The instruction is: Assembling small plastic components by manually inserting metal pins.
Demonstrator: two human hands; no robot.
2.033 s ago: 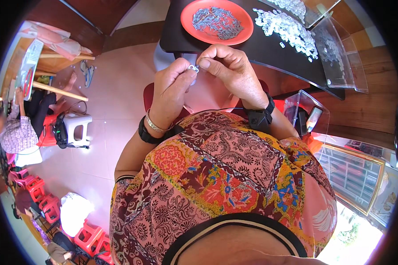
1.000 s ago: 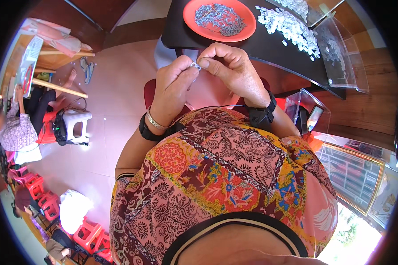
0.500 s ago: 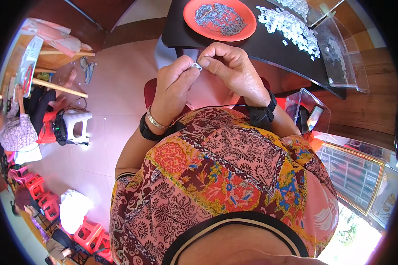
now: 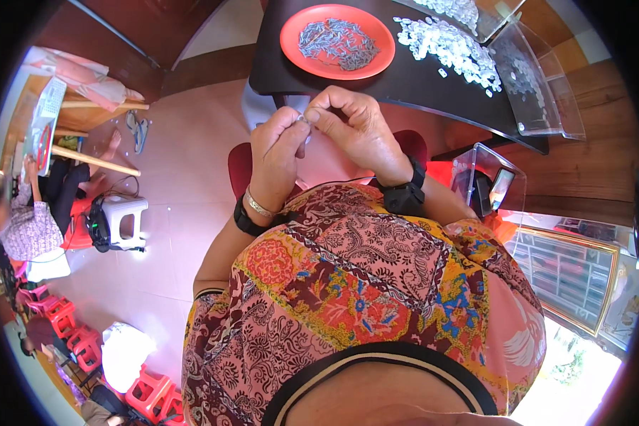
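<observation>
Biggest first: black table (image 4: 419, 85) ahead, sitting slightly lower in view than a moment ago; hands shifted w/ it, so prob. the head tilted. On it nr the front edge, an orange-red plate (image 4: 289, 44) w/ a loose layer of thin grey pcs (image 4: 341, 46). R of plate, a spread of clear pcs (image 4: 454, 53); neither hand touches these.

L hand (image 4: 275, 142) and R hand (image 4: 362, 131) are up just off the table edge, nearest the plate, tips meeting. L thumb + index clamped on a small whitish pc (image 4: 303, 119). R thumb + index come together right at it; can't tell if they grip anything, too small & blurred.

Main change: the pc's holes showed clearly just before; now only a sliver is visible b/w the tips, turned or covered. For the work: pc not let go, both hands busy at the same spot, plate & heap left alone.
</observation>
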